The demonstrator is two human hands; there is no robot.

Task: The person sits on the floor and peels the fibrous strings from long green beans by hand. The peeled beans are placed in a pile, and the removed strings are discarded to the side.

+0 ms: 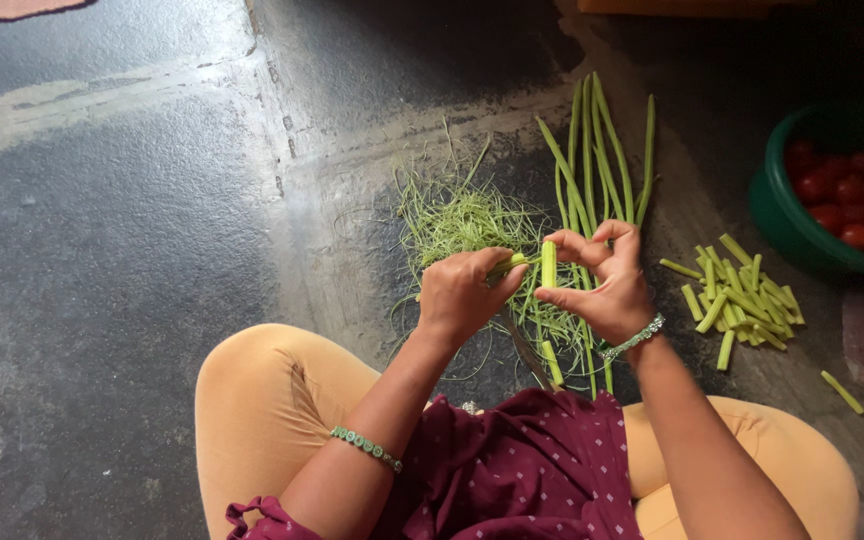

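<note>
Head view looks straight down on a person sitting cross-legged on a dark stone floor (112,250), knees in pale orange cloth and a maroon dotted top at the bottom edge. Both hands meet in the middle of the picture. The right hand (597,285) has its grip closed on a short green stem piece (549,264), held upright between thumb and fingertips. The left hand (462,295) is just beside it, its grip pinched shut on the end of another green stem (508,265) that points toward the right hand; the two stems look almost touching, though I cannot tell whether they are one piece or two. Beneath the hands lies a tangle of thin peeled green strings (457,215) on the floor, and beyond it a bundle of long uncut stems (597,150) fans away from the person. To the right of the right hand sits a small heap of cut stem pieces (742,295), with one stray piece (841,392) well apart. A green bowl (787,225) of red tomatoes (847,195) stands near the right edge. Each wrist wears a beaded bracelet (634,338).
</note>
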